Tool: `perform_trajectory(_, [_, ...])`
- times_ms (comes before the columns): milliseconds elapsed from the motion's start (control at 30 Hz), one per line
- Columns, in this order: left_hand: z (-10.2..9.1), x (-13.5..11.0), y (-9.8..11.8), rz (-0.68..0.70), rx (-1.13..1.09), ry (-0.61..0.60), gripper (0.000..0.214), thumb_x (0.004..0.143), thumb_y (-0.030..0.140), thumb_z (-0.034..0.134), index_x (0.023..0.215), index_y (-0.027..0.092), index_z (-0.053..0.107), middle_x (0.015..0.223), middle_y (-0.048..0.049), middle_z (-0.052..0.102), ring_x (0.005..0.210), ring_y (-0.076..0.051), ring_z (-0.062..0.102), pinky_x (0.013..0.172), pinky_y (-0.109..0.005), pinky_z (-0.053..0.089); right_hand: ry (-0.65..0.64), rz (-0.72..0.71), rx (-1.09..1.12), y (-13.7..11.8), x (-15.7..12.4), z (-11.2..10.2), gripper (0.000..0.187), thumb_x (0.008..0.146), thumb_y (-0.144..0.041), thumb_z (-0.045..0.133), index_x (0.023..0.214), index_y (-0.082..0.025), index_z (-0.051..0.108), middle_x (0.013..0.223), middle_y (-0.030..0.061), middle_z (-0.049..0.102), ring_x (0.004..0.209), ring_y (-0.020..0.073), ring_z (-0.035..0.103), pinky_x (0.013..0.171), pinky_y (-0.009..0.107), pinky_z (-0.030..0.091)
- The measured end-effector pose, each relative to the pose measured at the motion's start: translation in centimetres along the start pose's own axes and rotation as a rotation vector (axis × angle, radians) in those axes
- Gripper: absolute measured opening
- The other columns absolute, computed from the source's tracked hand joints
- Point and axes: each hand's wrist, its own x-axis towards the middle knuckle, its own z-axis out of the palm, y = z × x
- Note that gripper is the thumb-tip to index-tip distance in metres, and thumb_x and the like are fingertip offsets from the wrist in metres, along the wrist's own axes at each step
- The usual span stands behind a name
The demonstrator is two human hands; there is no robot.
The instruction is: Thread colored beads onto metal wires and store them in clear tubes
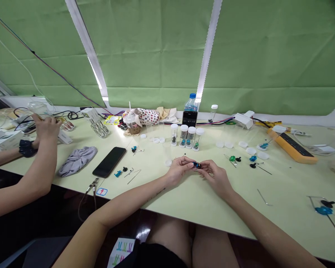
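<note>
My left hand [179,171] and my right hand [214,175] meet over the table, both closed. Between their fingertips they pinch a small blue and black part [196,165]; fingers hide much of it, so its exact kind is unclear. Behind my hands stand several clear tubes with white caps [191,137], with small coloured parts inside. Right of my right hand lie a green piece [232,158], a blue piece [252,158] and small black pieces with thin metal wires. A bent metal rod [264,197] rests nearer the edge.
Left on the table are a black phone [109,162], a grey cloth band [77,160] and more blue parts [117,174]. A phone showing a timer [190,118] leans on a bottle [192,101]. An orange power strip [294,147] lies right. Another person's hand [47,128] works at far left.
</note>
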Motion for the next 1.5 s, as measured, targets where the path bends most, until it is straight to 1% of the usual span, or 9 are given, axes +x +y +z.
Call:
perform_trajectory(133, [-0.02, 0.04, -0.01, 0.003, 0.001, 0.001, 0.031, 0.063, 0.029, 0.077, 0.083, 0.009, 0.064, 0.083, -0.0104, 0.069, 0.076, -0.017, 0.065, 0.084, -0.037, 0.047, -0.006, 0.006, 0.007, -0.08, -0.02, -0.01, 0.027, 0.085, -0.045, 0.054, 0.098, -0.022, 0.052, 0.081, 0.0042, 0.066, 0.070, 0.0185, 0.066, 0.060, 0.033, 0.058])
perform_trajectory(367, [-0.05, 0.02, 0.00, 0.002, -0.008, -0.004, 0.029, 0.065, 0.028, 0.076, 0.084, 0.009, 0.064, 0.085, -0.0100, 0.069, 0.077, -0.016, 0.065, 0.085, -0.036, 0.046, -0.010, 0.031, 0.013, 0.03, -0.06, -0.05, 0.027, 0.084, -0.045, 0.053, 0.098, -0.022, 0.052, 0.081, 0.0038, 0.067, 0.067, 0.0169, 0.065, 0.058, 0.031, 0.058])
perform_trajectory(533, [-0.06, 0.05, -0.03, -0.001, -0.012, 0.002, 0.031, 0.063, 0.028, 0.078, 0.083, 0.008, 0.064, 0.085, -0.0106, 0.069, 0.077, -0.016, 0.065, 0.085, -0.036, 0.046, -0.008, 0.032, 0.007, 0.12, -0.02, -0.06, 0.027, 0.085, -0.045, 0.053, 0.098, -0.022, 0.052, 0.084, 0.0045, 0.067, 0.067, 0.0167, 0.065, 0.058, 0.031, 0.057])
perform_trajectory(700, [-0.12, 0.03, -0.09, 0.005, -0.006, -0.009, 0.029, 0.066, 0.027, 0.076, 0.084, 0.009, 0.064, 0.086, -0.0103, 0.069, 0.077, -0.016, 0.065, 0.085, -0.036, 0.046, -0.009, 0.039, 0.012, 0.09, -0.04, -0.04, 0.025, 0.085, -0.043, 0.054, 0.098, -0.022, 0.052, 0.082, 0.0037, 0.067, 0.065, 0.0161, 0.065, 0.057, 0.030, 0.057])
perform_trajectory(1033, [-0.04, 0.03, -0.03, 0.002, -0.001, 0.001, 0.031, 0.063, 0.029, 0.077, 0.083, 0.009, 0.064, 0.085, -0.0104, 0.069, 0.077, -0.016, 0.065, 0.085, -0.037, 0.046, -0.011, 0.024, 0.011, 0.16, -0.01, -0.04, 0.027, 0.085, -0.045, 0.053, 0.098, -0.022, 0.052, 0.078, 0.0034, 0.066, 0.066, 0.0172, 0.065, 0.057, 0.031, 0.058])
perform_trajectory(1300, [-0.14, 0.09, -0.13, -0.002, 0.000, 0.001, 0.030, 0.064, 0.027, 0.077, 0.083, 0.009, 0.064, 0.085, -0.0098, 0.069, 0.076, -0.016, 0.065, 0.084, -0.035, 0.047, -0.015, 0.033, 0.015, 0.10, -0.02, -0.07, 0.025, 0.085, -0.043, 0.053, 0.098, -0.022, 0.052, 0.084, 0.0043, 0.067, 0.066, 0.0160, 0.065, 0.058, 0.031, 0.057])
perform_trajectory(1500, [-0.18, 0.04, -0.19, 0.011, 0.004, -0.008, 0.029, 0.065, 0.028, 0.076, 0.084, 0.009, 0.064, 0.086, -0.0102, 0.069, 0.078, -0.016, 0.065, 0.086, -0.036, 0.046, -0.016, 0.033, 0.006, 0.02, -0.01, -0.13, 0.024, 0.085, -0.043, 0.053, 0.097, -0.022, 0.052, 0.083, 0.0033, 0.067, 0.065, 0.0157, 0.065, 0.058, 0.030, 0.056])
